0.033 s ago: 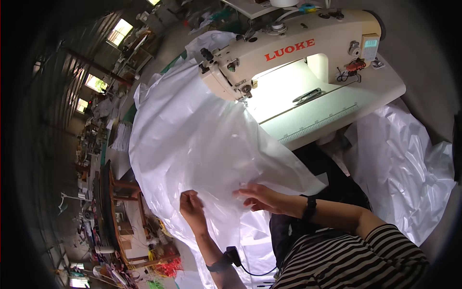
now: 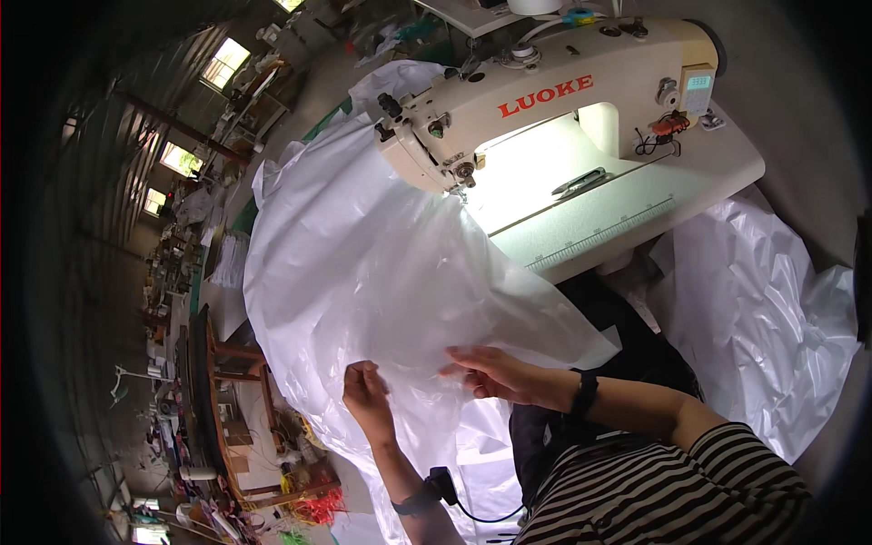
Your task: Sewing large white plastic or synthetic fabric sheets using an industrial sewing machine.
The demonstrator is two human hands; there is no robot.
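Observation:
A large, glossy white plastic sheet spreads from the needle area of a cream sewing machine down over my lap. My left hand is over the sheet's lower part, its fingers curled closed; whether they pinch a bit of the sheet is hidden. To its right, my right hand hovers over or touches the same sheet, fingers partly stretched and apart, with nothing visibly gripped. The sheet's corner runs out to the right, over my dark trousers. Under the machine's needle the sheet's edge disappears from sight.
Small metal snips lie on the lit machine bed. More white sheeting hangs in folds at the right. A wooden stand with red and yellow scraps is at the left. A cable runs from my left wrist device.
Both hands have shifted very slightly to the right. The right hand's fingers have moved a little apart. The sheet and the machine look the same.

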